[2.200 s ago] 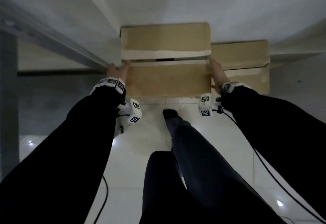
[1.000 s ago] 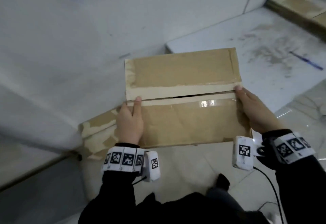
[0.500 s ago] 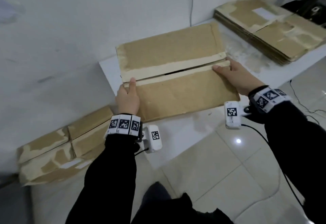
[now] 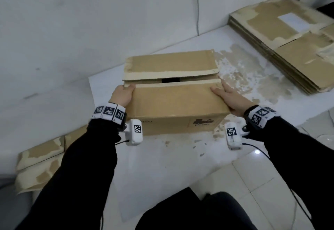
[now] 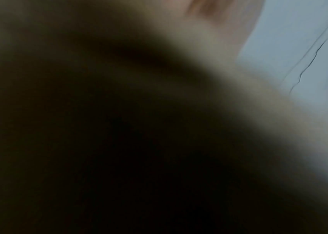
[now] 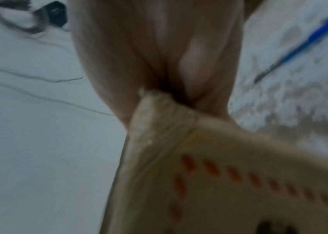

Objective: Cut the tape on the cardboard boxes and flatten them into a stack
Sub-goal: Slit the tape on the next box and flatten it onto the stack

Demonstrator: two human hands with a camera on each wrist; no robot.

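A brown cardboard box [image 4: 173, 99] stands on a white platform [image 4: 162, 157], its two top flaps split along a taped seam with a dark gap in the middle. My left hand [image 4: 122, 94] grips its left end, thumb over the top edge. On the right end, my right hand [image 4: 229, 99] holds the box with the thumb on top and fingers along the side. In the right wrist view the box corner [image 6: 219, 174], printed with red dashes, sits wedged between thumb and fingers [image 6: 159, 47]. The left wrist view is dark and blurred, showing only part of the hand [image 5: 209, 23].
A stack of flattened cardboard [image 4: 289, 45] lies at the platform's far right. More taped boxes [image 4: 41, 161] sit on the floor at the lower left. A thin blue tool [image 6: 307, 39] lies on the stained surface beyond the right hand. A wall stands right behind the box.
Both hands have carried the box away from the floor boxes by the wall and over to the white platform, where it now rests. The grip on both ends is unchanged.
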